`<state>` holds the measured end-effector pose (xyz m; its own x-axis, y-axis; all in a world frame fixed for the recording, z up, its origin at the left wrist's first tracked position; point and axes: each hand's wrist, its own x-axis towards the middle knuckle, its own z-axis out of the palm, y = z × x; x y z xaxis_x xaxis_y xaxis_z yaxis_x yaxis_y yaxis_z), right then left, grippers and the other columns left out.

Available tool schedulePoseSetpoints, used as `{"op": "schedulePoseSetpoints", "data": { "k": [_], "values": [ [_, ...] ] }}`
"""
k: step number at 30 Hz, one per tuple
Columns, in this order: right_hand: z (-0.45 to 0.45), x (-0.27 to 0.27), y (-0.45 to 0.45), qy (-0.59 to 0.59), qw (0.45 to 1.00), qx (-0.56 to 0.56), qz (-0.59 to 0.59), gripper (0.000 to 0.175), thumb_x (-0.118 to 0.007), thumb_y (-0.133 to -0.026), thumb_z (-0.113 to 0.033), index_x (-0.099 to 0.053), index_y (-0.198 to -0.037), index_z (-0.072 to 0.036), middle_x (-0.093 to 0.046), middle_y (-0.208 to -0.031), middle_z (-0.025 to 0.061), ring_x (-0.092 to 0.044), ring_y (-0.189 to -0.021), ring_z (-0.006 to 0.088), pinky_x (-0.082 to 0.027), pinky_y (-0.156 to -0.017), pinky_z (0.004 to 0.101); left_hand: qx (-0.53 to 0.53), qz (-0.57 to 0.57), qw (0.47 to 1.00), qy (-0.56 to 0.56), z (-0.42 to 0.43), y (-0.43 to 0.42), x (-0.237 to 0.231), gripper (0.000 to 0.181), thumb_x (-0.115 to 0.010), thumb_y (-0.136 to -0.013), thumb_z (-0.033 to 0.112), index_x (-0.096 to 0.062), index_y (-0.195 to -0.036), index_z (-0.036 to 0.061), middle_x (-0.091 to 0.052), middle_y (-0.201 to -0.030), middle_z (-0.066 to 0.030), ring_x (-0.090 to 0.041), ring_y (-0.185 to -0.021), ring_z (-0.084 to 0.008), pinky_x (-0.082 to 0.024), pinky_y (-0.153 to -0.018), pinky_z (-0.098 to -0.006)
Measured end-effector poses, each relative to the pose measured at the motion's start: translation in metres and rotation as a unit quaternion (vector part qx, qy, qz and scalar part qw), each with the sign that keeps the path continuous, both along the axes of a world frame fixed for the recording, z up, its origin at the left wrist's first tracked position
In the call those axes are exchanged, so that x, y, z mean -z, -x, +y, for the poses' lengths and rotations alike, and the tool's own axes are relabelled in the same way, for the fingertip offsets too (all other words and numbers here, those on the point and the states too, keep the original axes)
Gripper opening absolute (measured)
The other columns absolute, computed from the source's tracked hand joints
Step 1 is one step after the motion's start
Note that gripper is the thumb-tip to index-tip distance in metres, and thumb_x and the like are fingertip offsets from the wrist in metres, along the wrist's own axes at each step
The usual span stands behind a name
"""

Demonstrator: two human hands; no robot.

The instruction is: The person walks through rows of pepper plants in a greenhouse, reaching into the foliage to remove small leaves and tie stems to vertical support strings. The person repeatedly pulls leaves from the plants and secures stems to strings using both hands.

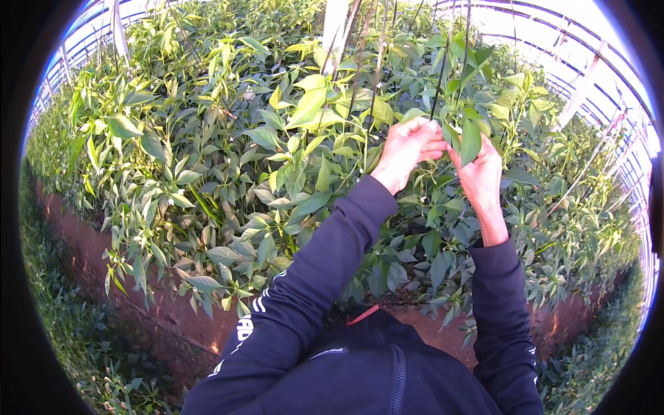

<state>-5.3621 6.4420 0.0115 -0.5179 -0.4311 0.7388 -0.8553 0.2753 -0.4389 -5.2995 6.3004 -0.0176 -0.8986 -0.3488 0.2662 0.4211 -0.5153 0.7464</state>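
Both my hands are raised among leafy pepper plants (306, 202), close together at the upper right of centre. The thumb and fingers of my left hand (407, 150) come together at the lower end of a black string (441, 75) that hangs from above. Just to its right, my right hand (482, 174) is bent around the top of a pepper shoot. A broad green leaf (471, 142) covers part of its fingers, so its grip is hidden. Its fingertips are very near those of my left hand.
More strings (377, 62) hang left of my hands, beside a white post (335, 23). Curved tunnel hoops (576, 23) arch at the upper right. Bare reddish soil (171, 316) borders the bed, with low greenery (104, 358) at the lower left.
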Motion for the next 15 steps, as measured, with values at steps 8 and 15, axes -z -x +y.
{"op": "schedulePoseSetpoints", "data": {
  "k": [8, 15],
  "values": [
    [0.0, -0.012, 0.0, -0.093, 0.995, 0.018, 0.043, 0.008, -0.065, -0.082, -0.005, -0.066, -0.089, -0.007, -0.064, -0.078, 0.0068, -0.062, -0.071, 0.0207, -0.05, -0.067, 0.0315, -0.066, -0.006, 0.998, 0.006, -0.002, -0.007, 0.002, 0.011, -0.056, -0.095, 0.013, -0.062, -0.099, 0.0043, -0.069, -0.081, -0.009, -0.066, -0.063, -0.0133, -0.056, -0.056, -0.0242],
    [-0.014, -0.026, -0.013, -0.112, 0.967, -0.023, 0.229, 0.009, -0.067, -0.073, -0.003, -0.065, -0.08, -0.01, -0.058, -0.073, 0.0048, -0.058, -0.072, 0.0256, -0.048, -0.067, 0.0366, 0.026, 0.007, 1.0, -0.001, -0.022, -0.029, 0.005, 0.016, -0.053, -0.097, 0.021, -0.059, -0.098, 0.0067, -0.069, -0.088, -0.0122, -0.067, -0.071, -0.0189, -0.056, -0.063, -0.0305]
  ]
}}
